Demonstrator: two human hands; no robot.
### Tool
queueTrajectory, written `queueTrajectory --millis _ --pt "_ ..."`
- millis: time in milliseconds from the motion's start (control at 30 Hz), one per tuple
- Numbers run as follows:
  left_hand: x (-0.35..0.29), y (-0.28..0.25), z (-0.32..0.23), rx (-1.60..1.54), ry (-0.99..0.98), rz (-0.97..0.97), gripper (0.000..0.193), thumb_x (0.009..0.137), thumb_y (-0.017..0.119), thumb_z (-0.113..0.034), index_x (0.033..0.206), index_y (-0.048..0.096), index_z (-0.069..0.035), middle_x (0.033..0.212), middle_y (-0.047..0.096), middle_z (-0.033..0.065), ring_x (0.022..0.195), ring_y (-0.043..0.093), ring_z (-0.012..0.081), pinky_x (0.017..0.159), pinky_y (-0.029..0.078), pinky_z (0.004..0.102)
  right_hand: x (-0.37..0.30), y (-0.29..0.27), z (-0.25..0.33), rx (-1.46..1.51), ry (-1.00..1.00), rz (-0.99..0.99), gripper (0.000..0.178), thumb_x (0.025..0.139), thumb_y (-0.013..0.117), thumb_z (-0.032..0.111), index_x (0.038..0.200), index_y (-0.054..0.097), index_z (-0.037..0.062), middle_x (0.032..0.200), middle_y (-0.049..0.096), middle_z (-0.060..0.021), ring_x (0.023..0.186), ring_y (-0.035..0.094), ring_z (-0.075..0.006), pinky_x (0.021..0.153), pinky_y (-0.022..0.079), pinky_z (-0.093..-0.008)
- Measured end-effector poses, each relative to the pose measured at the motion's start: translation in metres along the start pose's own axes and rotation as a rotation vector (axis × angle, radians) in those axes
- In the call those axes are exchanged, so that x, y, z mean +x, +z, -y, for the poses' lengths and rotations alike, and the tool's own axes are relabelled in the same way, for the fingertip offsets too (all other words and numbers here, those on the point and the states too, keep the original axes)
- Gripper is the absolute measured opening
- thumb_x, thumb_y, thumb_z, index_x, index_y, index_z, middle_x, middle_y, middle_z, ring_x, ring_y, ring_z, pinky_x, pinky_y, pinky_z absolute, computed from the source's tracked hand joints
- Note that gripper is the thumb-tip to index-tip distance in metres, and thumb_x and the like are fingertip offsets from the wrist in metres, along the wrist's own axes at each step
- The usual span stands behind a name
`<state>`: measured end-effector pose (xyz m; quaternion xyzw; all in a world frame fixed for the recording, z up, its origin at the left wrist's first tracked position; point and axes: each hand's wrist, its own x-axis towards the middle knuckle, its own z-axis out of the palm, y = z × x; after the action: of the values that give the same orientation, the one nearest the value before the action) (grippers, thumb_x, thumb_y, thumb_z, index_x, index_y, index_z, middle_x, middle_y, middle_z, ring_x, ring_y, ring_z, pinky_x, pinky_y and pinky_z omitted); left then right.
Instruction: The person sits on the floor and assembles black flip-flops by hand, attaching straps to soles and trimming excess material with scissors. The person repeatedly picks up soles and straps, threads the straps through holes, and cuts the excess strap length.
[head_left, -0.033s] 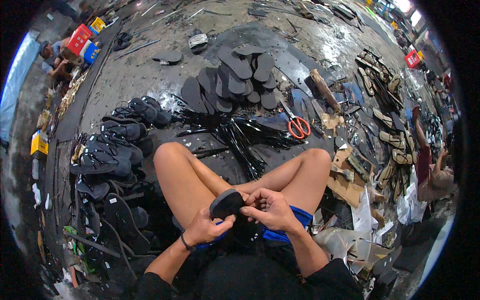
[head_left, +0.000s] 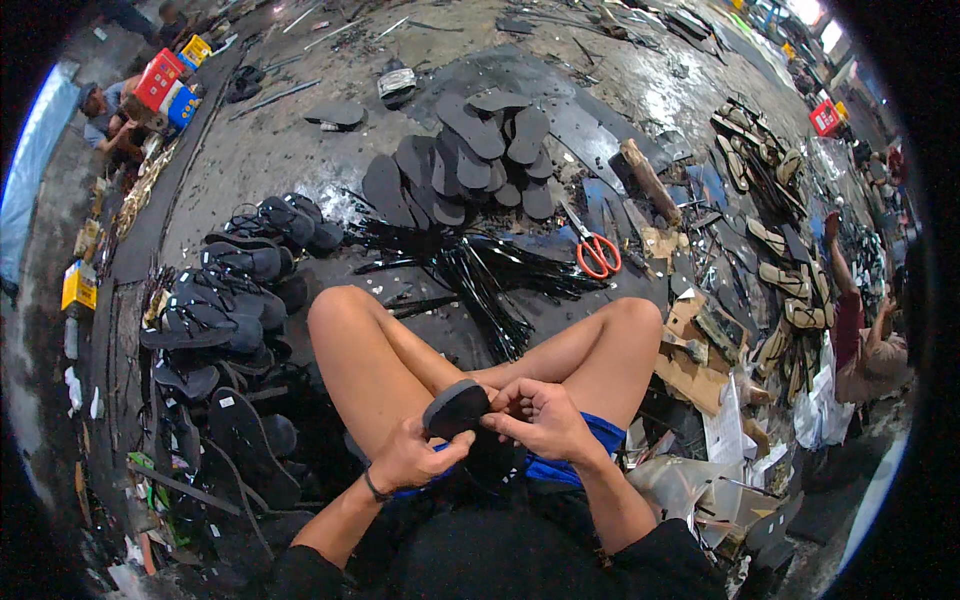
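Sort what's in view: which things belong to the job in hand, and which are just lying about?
Likely the job: dark sole in left hand, right hand beside it; loose soles; black strips; strapped sandals; orange-handled scissors.
Apparently lying about: wooden block; cardboard; red crate.

In front of us, just above our lap, we see one sole (head_left: pixel 457 407), plain black and thick, with a broad rounded end and a smooth curved side wall that shows a little greyer than its darker flat face. We have it gripped from below and from the left in our left hand (head_left: pixel 405 458), tilted so that the rounded end points upward, while our right hand (head_left: pixel 545 420) is at its right edge, fingers bent inward. Its lower part is lost to us among our fingers and the dark background.
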<state>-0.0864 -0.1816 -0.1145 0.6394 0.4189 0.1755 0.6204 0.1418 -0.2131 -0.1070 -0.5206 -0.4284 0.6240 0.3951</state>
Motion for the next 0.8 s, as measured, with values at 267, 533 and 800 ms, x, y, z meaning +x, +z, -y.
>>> queueTrajectory --millis 267,533,800 --pt "0.035 0.019 -0.052 -0.499 0.162 -0.771 0.014 0.089 0.064 -0.001 0.102 0.066 0.002 0.097 0.068 0.0055 0.089 0.064 0.0150 0.082 0.052 0.0291 0.017 -0.026 0.012 -0.273 -0.150 -0.455 0.031 0.082 0.074 0.003 0.111 0.062 0.0022 0.130 0.053 -0.0206 0.092 0.065 -0.0242 0.074 0.053 -0.0315" --pt "-0.005 0.037 -0.015 -1.097 0.041 -0.221 0.030 0.095 0.056 -0.005 0.123 0.059 0.007 0.112 0.066 0.0112 0.103 0.064 0.0168 0.092 0.051 0.0301 0.048 -0.068 0.040 -0.460 -0.521 -0.368 0.036 0.075 0.066 -0.016 0.105 0.065 0.0036 0.138 0.051 -0.0185 0.108 0.062 -0.0230 0.077 0.053 -0.0270" --pt "-0.010 0.033 0.014 -1.193 -0.167 -0.018 0.022 0.096 0.056 -0.009 0.113 0.061 0.004 0.107 0.068 0.0117 0.095 0.067 0.0187 0.083 0.057 0.0332 0.054 -0.072 0.052 -0.425 -0.528 -0.138 0.024 0.079 0.072 -0.004 0.099 0.066 0.0065 0.139 0.053 -0.0149 0.119 0.059 -0.0308 0.096 0.049 -0.0362"
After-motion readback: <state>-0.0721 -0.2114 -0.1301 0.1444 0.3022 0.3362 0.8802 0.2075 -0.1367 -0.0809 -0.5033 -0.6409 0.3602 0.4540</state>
